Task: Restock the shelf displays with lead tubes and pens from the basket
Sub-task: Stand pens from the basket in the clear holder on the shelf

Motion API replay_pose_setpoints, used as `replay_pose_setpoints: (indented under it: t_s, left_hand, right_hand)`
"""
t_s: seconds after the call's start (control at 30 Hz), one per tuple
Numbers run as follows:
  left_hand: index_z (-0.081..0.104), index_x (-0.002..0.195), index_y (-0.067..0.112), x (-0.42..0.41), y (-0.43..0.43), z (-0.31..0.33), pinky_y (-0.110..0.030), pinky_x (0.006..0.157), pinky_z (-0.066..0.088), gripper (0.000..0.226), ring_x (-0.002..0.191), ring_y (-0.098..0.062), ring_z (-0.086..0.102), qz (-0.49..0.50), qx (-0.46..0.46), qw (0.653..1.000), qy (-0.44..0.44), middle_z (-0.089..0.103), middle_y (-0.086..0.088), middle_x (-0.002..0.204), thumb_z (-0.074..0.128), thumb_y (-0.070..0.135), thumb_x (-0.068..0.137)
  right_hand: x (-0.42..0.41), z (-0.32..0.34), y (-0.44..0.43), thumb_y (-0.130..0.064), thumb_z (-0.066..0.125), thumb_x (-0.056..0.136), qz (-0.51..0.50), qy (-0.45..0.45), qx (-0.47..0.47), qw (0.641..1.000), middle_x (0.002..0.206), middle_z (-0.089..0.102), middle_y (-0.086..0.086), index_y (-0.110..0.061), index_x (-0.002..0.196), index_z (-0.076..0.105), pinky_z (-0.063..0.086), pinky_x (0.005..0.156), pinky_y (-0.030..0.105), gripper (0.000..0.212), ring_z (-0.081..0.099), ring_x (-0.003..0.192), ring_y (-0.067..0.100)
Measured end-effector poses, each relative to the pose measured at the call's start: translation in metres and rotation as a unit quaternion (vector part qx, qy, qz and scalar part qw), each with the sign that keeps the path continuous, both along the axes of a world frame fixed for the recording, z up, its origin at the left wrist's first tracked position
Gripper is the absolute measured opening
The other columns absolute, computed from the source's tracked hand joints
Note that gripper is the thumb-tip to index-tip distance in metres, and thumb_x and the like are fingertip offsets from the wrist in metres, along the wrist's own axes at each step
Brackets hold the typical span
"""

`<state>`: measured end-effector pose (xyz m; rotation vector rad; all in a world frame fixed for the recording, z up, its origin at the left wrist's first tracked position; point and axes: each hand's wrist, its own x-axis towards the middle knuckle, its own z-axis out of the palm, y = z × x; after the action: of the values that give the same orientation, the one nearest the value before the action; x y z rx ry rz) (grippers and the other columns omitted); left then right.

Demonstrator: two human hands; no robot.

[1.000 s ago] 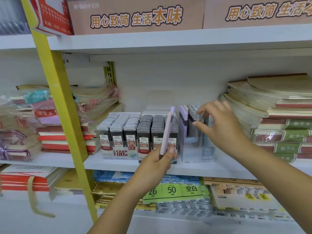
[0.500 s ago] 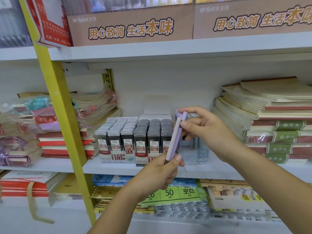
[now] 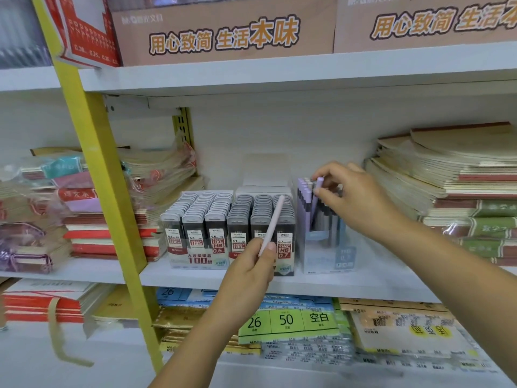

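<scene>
My left hand (image 3: 253, 268) holds a pale pink pen (image 3: 272, 224) upright in front of the lead tube display (image 3: 232, 228), a clear box with rows of grey and black tubes. My right hand (image 3: 355, 197) pinches a lilac pen (image 3: 315, 201) by its top, its lower end inside the clear pen box (image 3: 327, 256) to the right of the tubes. Several lilac and dark pens stand in that box. The basket is out of view.
Stacks of notebooks (image 3: 458, 186) fill the shelf's right side, wrapped notebook packs (image 3: 92, 208) the left. A yellow upright post (image 3: 103, 197) crosses in front at the left. Cardboard boxes (image 3: 223, 32) sit on the shelf above; label packs (image 3: 288, 322) lie below.
My right hand took one of the two pens from my left hand and carried it right, into the pen box. My left hand keeps one pen.
</scene>
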<state>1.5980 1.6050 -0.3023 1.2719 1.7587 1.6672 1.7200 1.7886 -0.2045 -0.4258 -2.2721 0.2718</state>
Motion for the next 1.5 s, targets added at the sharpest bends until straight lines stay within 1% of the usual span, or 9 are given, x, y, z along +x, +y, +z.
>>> replay_pose_setpoints:
  t_s: [0.33,0.6,0.83,1.0,1.23,1.3,1.37,1.43,1.5]
  left_hand:
    - [0.051,0.072,0.036,-0.005,-0.001,-0.002,-0.026,0.05,0.027,0.026,0.049,-0.007,0.032,0.007,0.005,1.0,-0.023,0.04,0.012,0.06,0.045,0.049,0.094]
    - [0.053,0.075,0.034,-0.001,-0.005,-0.001,-0.025,0.05,0.028,0.03,0.05,-0.008,0.033,0.01,0.009,1.0,-0.005,0.041,0.012,0.06,0.044,0.043,0.102]
    - [0.056,0.077,0.03,0.0,-0.009,0.002,-0.022,0.049,0.029,0.031,0.049,-0.007,0.033,0.019,0.005,1.0,-0.001,0.041,0.012,0.058,0.044,0.04,0.104]
    - [0.056,0.08,0.027,0.001,-0.01,0.003,-0.02,0.048,0.029,0.03,0.049,-0.006,0.034,0.021,0.008,1.0,-0.001,0.041,0.013,0.058,0.045,0.04,0.104]
    - [0.059,0.092,0.021,0.005,-0.007,0.011,-0.018,0.048,0.03,0.027,0.05,-0.005,0.035,0.007,0.02,0.999,0.029,0.041,0.014,0.058,0.045,0.042,0.103]
    - [0.06,0.092,0.026,0.008,-0.006,0.013,-0.016,0.048,0.031,0.026,0.051,-0.004,0.036,-0.004,0.026,0.999,0.042,0.042,0.015,0.059,0.045,0.044,0.103]
    - [0.062,0.091,0.034,0.01,-0.005,0.015,-0.015,0.048,0.031,0.023,0.052,-0.004,0.036,-0.008,0.032,0.997,0.067,0.042,0.016,0.059,0.045,0.045,0.103]
    - [0.063,0.094,0.04,0.014,-0.002,0.017,-0.017,0.049,0.03,0.021,0.053,-0.004,0.036,-0.014,0.033,0.995,0.094,0.041,0.017,0.059,0.045,0.045,0.103]
    - [0.065,0.096,0.044,0.018,-0.001,0.017,-0.018,0.05,0.03,0.018,0.053,-0.003,0.035,-0.024,0.03,0.994,0.101,0.041,0.017,0.059,0.047,0.045,0.102]
  right_hand:
    - [0.016,0.01,-0.013,-0.02,0.068,0.087,0.0,0.071,0.051,0.996,0.077,0.053,-0.023,-0.021,0.106,0.062,0.034,0.073,0.024,0.02,0.049,0.094,0.01]
    - [0.019,0.001,-0.031,-0.021,0.067,0.088,0.03,0.001,0.029,0.999,0.084,0.059,-0.013,-0.025,0.099,0.059,0.049,0.075,0.032,0.015,0.056,0.088,0.011]
    - [0.014,0.002,-0.022,-0.024,0.067,0.088,-0.005,-0.011,0.048,0.999,0.087,0.06,-0.006,-0.026,0.101,0.048,0.036,0.065,0.012,0.023,0.053,0.086,0.011]
    - [0.01,-0.004,-0.021,-0.028,0.07,0.085,-0.004,-0.037,0.049,0.998,0.087,0.055,-0.008,-0.026,0.095,0.051,0.047,0.067,0.025,0.022,0.058,0.082,0.011]
    - [0.003,-0.007,-0.025,-0.026,0.069,0.088,-0.072,-0.029,0.152,0.985,0.093,0.057,-0.003,-0.016,0.099,0.071,0.034,0.078,0.03,0.016,0.039,0.098,0.018]
    - [0.008,-0.007,-0.034,-0.024,0.061,0.093,-0.051,0.042,0.099,0.993,0.096,0.052,-0.009,-0.018,0.114,0.068,0.035,0.081,0.025,0.022,0.043,0.096,0.013]
    - [0.014,-0.007,-0.047,-0.03,0.057,0.095,0.05,0.101,-0.085,0.99,0.097,0.061,-0.016,-0.028,0.127,0.057,0.044,0.077,0.017,0.032,0.057,0.089,0.007]
    - [0.018,-0.009,-0.06,-0.036,0.061,0.09,0.178,0.1,-0.286,0.936,0.099,0.071,-0.011,-0.037,0.128,0.05,0.051,0.071,0.015,0.04,0.065,0.083,0.004]
    - [0.019,-0.013,-0.066,-0.028,0.062,0.088,0.226,0.099,-0.336,0.909,0.096,0.075,-0.002,-0.031,0.121,0.055,0.053,0.067,0.018,0.034,0.067,0.078,0.01]
